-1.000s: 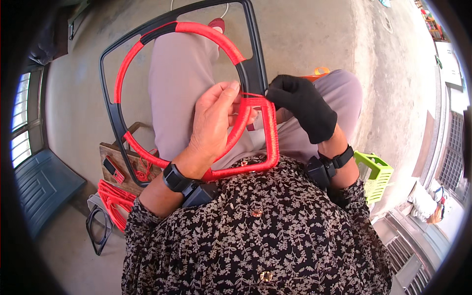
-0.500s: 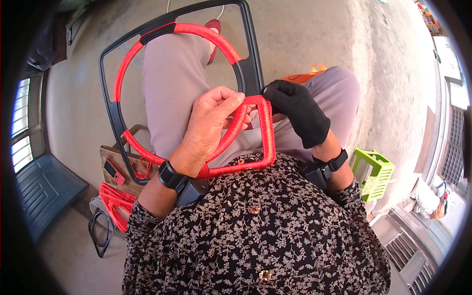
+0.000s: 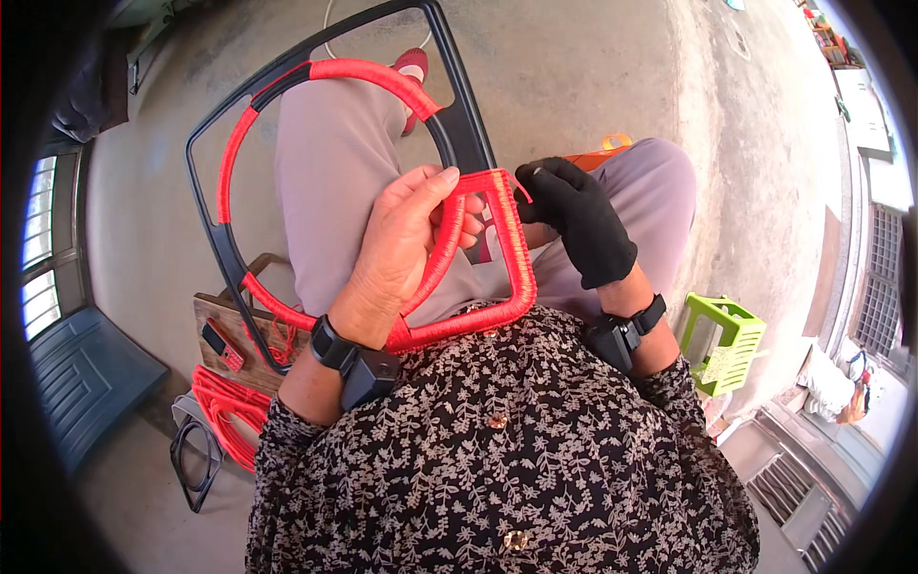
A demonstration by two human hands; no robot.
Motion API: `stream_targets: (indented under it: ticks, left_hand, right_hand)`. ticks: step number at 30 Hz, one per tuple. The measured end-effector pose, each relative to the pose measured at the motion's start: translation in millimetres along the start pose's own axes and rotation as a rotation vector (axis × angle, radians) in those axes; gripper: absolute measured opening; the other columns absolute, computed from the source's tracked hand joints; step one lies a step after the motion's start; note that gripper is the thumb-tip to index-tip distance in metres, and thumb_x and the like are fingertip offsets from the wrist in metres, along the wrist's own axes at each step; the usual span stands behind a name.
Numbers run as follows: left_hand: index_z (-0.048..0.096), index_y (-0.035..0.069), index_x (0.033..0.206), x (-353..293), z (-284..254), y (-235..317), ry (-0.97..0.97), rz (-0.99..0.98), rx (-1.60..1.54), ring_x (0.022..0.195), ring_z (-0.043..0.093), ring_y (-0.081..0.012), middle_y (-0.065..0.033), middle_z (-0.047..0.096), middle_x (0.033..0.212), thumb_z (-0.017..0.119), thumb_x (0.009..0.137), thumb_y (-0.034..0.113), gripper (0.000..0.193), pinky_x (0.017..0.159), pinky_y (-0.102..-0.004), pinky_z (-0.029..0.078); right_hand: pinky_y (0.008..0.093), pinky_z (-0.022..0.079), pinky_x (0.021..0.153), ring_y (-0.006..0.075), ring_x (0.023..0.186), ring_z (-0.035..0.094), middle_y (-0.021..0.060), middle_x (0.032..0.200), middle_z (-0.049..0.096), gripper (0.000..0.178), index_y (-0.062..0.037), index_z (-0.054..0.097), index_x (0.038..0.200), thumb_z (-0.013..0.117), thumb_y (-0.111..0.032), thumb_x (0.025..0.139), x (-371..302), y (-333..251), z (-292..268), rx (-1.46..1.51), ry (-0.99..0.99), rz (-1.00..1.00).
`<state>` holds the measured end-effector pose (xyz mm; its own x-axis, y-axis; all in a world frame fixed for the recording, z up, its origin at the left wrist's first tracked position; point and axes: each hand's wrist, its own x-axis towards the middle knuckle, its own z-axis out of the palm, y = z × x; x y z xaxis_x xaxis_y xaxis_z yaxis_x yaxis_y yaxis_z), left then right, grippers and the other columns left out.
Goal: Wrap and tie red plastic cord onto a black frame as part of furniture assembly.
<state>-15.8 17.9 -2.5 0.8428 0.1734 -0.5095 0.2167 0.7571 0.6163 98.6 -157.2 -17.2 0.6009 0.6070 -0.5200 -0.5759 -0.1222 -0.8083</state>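
Note:
A black frame (image 3: 466, 139) with a round ring inside it leans over my lap, and its ring and near corner are wound closely with red cord (image 3: 519, 263). My bare left hand (image 3: 397, 239) is closed around the wound part of the ring, thumb on top at the inner end of the red winding. A short loose strand of red cord (image 3: 522, 189) curves from the wound corner toward my right hand (image 3: 583, 220). That hand wears a black glove, fingers bent together at the strand, just right of the frame. The fingertips' exact hold is partly hidden.
On my left, a wooden stool (image 3: 206, 311) bears a red and black phone-like device (image 3: 222, 346). Beside it hang coils of red cord (image 3: 225, 411), with another black frame (image 3: 199, 464) and a blue plastic chair (image 3: 91, 378). A green plastic stool (image 3: 734, 335) stands right.
The frame has tipped slightly left and toward me, my left hand moving with it. My right hand has shifted slightly away from the corner, and a red strand now shows there.

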Motion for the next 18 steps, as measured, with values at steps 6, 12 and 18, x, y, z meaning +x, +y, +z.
stream_targets:
  ticks: [6,12,18]
  left_hand:
    - [0.053,0.003,0.094,0.3,-0.2,1.2,-0.012,-0.004,-0.003,0.064,0.062,-0.0172,-0.0103,0.064,0.080,0.056,0.092,0.021,0.018,0.058,-0.0277,0.051]
    - [0.053,0.003,0.094,0.9,-0.4,0.5,-0.001,-0.006,-0.001,0.063,0.062,-0.0166,-0.0102,0.064,0.080,0.056,0.092,0.021,0.018,0.057,-0.0273,0.051]
    - [0.054,0.002,0.094,1.2,0.6,1.5,-0.003,-0.007,0.008,0.062,0.062,-0.0162,-0.0100,0.064,0.080,0.056,0.092,0.021,0.019,0.057,-0.0271,0.051]
  right_hand:
    - [0.0244,0.047,0.076,0.0079,0.084,0.056,0.0014,0.094,0.061,0.020,-0.0025,0.056,0.104,0.060,-0.012,0.087,0.1,-18.4,15.9,-0.174,-0.143,-0.162]
    - [0.0237,0.047,0.074,0.0076,0.084,0.056,0.0032,0.095,0.062,0.025,0.0005,0.057,0.105,0.066,-0.008,0.083,6.5,-13.6,17.9,-0.163,-0.158,-0.230]
    - [0.0234,0.047,0.074,0.0067,0.083,0.055,0.0017,0.091,0.062,0.024,-0.0006,0.059,0.102,0.067,-0.010,0.082,10.2,-9.3,14.4,-0.238,-0.184,-0.132]
